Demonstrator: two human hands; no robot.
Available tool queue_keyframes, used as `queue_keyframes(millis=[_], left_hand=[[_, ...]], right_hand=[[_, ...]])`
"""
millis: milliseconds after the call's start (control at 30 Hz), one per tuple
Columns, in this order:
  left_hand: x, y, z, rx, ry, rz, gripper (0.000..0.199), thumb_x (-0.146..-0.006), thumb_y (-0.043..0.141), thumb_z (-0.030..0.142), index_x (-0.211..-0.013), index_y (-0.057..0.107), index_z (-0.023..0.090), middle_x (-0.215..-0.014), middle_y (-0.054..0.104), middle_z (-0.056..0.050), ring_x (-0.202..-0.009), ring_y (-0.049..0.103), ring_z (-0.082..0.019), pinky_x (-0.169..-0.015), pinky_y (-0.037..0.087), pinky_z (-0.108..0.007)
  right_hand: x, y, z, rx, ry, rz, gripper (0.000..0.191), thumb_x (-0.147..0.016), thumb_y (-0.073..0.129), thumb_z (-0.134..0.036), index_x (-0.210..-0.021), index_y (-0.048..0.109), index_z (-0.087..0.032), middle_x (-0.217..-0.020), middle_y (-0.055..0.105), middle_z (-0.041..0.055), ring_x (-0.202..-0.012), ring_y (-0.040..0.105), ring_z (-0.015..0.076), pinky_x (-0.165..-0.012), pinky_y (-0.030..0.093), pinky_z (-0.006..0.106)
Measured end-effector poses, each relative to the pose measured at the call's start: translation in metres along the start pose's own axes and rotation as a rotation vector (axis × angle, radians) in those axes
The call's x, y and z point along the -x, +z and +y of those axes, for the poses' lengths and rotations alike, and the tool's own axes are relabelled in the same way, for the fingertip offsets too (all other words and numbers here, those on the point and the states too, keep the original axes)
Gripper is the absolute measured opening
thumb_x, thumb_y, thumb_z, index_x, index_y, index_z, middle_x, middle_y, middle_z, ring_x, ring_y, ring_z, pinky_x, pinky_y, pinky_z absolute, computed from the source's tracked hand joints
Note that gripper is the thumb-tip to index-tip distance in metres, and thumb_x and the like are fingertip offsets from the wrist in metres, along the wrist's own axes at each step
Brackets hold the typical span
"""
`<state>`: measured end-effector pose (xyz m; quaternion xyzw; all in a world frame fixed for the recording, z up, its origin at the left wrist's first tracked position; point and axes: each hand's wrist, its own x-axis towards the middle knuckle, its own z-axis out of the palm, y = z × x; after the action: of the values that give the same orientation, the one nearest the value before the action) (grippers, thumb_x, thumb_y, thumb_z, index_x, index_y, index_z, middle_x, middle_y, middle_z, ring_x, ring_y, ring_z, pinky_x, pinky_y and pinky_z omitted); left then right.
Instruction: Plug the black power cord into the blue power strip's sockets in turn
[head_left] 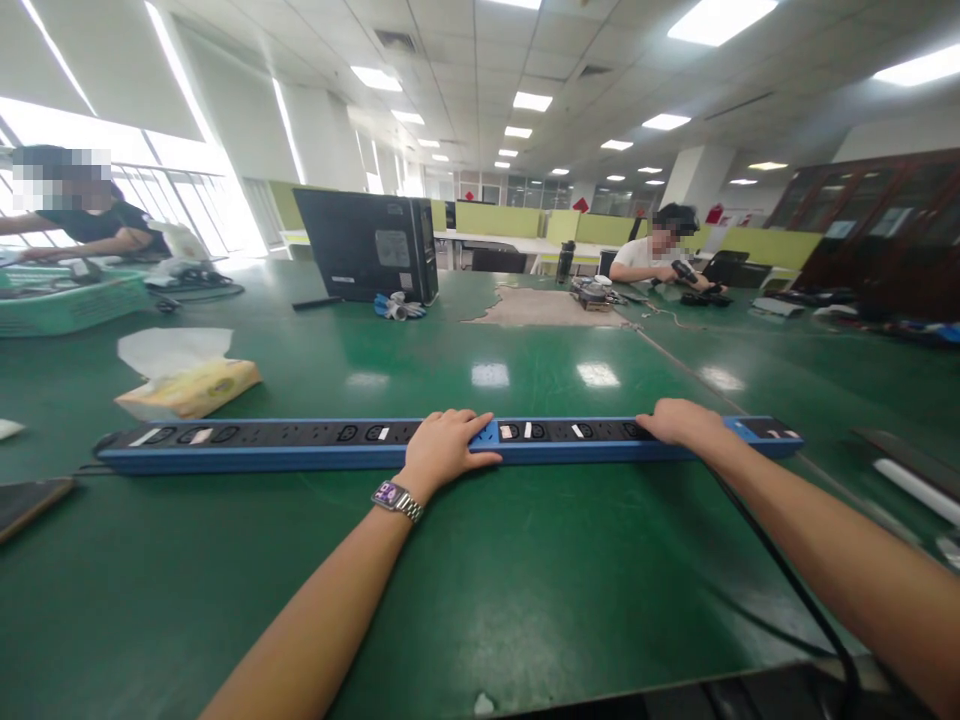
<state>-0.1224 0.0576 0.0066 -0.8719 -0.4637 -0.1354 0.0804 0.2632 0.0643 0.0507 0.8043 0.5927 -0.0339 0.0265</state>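
A long blue and black power strip lies crosswise on the green table, its row of sockets facing up and several small white labels on it. My left hand grips the strip near its middle, thumb along the near side and fingers across the top. Toward the right end, my right hand is closed over the strip, the thumb side pointing left at a socket. Its other fingers, and whatever they hold, are hidden. A black cable comes out below the right wrist and runs down to the table's front edge.
A tissue pack lies behind the strip's left part. Farther back stand a black computer case, blue-grey gloves and a green basket. One person works at the back right, another at the left.
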Motion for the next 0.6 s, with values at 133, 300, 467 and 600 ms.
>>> queue_keyframes(millis=[133,300,467,600], left_hand=[[0.002,0.0,0.002,0.017,-0.017,0.014,0.071,-0.082,0.05,0.072,-0.136,0.053,0.024,-0.122,0.064,-0.008,-0.107,0.059,-0.027,-0.092,0.042,-0.038],[0.001,-0.001,0.003,-0.002,-0.006,0.049,0.07,-0.082,0.05,0.072,-0.132,0.055,0.024,-0.119,0.066,-0.007,-0.105,0.06,-0.026,-0.09,0.043,-0.038],[0.0,0.002,0.002,-0.032,-0.023,0.056,0.07,-0.081,0.05,0.073,-0.131,0.057,0.026,-0.117,0.067,-0.006,-0.101,0.062,-0.026,-0.085,0.046,-0.037],[0.0,0.003,0.001,-0.027,-0.015,0.06,0.07,-0.081,0.05,0.073,-0.132,0.057,0.026,-0.117,0.067,-0.006,-0.101,0.062,-0.026,-0.085,0.046,-0.037]], right_hand=[[0.015,0.004,-0.002,0.042,0.031,-0.024,0.057,-0.089,0.041,-0.052,-0.111,0.065,-0.005,-0.117,0.063,0.0275,-0.108,0.061,0.0396,-0.083,0.047,0.048],[0.03,0.024,0.005,-0.004,0.031,0.07,0.058,-0.094,0.029,-0.055,-0.12,0.054,-0.009,-0.109,0.066,0.0226,-0.101,0.065,0.0325,-0.082,0.048,0.042],[0.014,-0.001,0.027,-0.136,0.061,0.166,0.056,-0.089,0.043,-0.059,-0.116,0.057,-0.012,-0.109,0.067,0.0179,-0.102,0.063,0.0287,-0.08,0.046,0.034],[-0.007,-0.043,0.078,-0.125,0.2,0.237,0.066,-0.084,0.045,-0.07,-0.117,0.059,-0.014,-0.113,0.067,0.0178,-0.1,0.062,0.0296,-0.075,0.045,0.034]])
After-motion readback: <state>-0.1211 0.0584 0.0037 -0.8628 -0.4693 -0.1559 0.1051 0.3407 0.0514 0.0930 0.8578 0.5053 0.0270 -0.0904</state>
